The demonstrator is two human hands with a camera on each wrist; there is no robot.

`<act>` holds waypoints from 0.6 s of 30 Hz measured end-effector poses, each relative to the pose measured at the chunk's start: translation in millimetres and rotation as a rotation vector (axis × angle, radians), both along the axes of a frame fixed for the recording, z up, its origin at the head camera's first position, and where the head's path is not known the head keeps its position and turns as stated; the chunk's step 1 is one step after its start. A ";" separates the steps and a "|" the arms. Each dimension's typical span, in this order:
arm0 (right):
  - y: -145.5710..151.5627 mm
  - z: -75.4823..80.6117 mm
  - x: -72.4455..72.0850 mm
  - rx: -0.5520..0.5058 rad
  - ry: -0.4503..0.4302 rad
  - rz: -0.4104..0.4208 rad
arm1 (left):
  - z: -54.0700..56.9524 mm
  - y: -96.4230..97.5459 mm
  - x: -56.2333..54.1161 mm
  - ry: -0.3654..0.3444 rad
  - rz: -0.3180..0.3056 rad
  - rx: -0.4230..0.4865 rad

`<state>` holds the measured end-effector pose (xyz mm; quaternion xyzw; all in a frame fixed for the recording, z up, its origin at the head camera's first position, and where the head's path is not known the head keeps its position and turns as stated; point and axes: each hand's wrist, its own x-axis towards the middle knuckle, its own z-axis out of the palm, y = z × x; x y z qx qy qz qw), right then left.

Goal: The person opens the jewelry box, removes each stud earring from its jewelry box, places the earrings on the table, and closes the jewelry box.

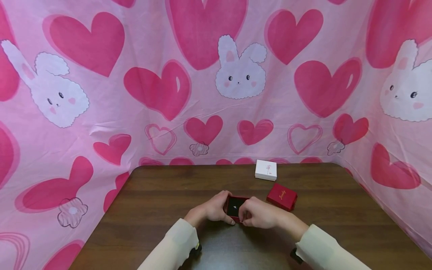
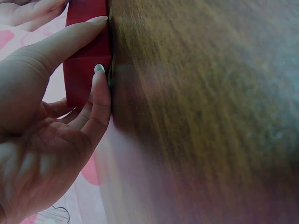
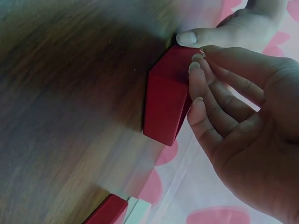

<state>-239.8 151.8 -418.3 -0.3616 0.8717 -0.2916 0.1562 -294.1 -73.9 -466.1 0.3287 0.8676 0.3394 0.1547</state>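
Note:
An uncovered red jewelry box (image 3: 166,107) rests on the table between the two hands. Inside it is a black insert (image 1: 231,212) carrying a small silvery ornament (image 1: 235,206). My left hand (image 1: 215,207) grips the box from the left, thumb along the near side and fingers around the left end, as the left wrist view shows. Over the box's right part, my right hand (image 1: 260,213) pinches a tiny shiny piece of jewelry (image 3: 202,53) between thumb and fingertips, close to the box rim. Its exact kind I cannot tell.
A red lid (image 1: 282,197) with gold lettering lies to the right of the hands. Farther back stands a white box (image 1: 266,170) with a printed flower. Pink heart-and-rabbit cloth (image 1: 209,108) surrounds the brown wooden table (image 1: 162,195) at the back and sides.

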 end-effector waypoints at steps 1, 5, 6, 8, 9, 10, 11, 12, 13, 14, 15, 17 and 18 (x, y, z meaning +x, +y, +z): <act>-0.4 -0.1 0.9 -0.001 -0.002 0.001 | 1.1 0.2 1.1 0.005 0.003 -0.004; -2.5 -0.8 5.1 0.000 -0.013 0.020 | 1.3 0.3 3.1 0.033 0.001 -0.009; -3.1 -1.3 6.3 0.002 -0.014 0.027 | 1.7 0.4 3.7 0.034 0.005 -0.014; -4.4 -2.9 7.8 0.010 -0.021 0.038 | 2.5 0.8 4.6 0.031 0.014 -0.020; -5.0 -4.0 8.5 0.014 -0.026 0.041 | 10.3 2.0 9.5 -0.001 0.032 -0.022; -5.5 -5.1 9.3 0.020 -0.026 0.044 | 10.0 2.3 9.3 -0.002 0.037 -0.025; -6.0 -6.4 9.9 0.027 -0.026 0.047 | 9.3 2.7 9.0 -0.004 0.042 -0.027; -6.4 -7.7 10.7 0.030 -0.025 0.052 | 9.0 3.0 9.0 -0.005 0.046 -0.030; -6.7 -9.4 11.0 0.035 -0.021 0.057 | 8.6 3.4 8.7 -0.002 0.047 -0.028; -6.9 -10.9 11.7 0.038 -0.019 0.064 | 8.4 3.6 8.4 0.003 0.046 -0.026; -7.0 -12.3 12.4 0.041 -0.014 0.071 | 8.0 3.8 8.2 0.007 0.044 -0.026; -7.3 -14.9 13.2 0.048 0.008 0.086 | 7.7 4.0 8.1 0.016 0.044 -0.029; -7.6 -15.8 13.4 0.050 0.015 0.089 | 7.5 4.0 8.0 0.022 0.044 -0.032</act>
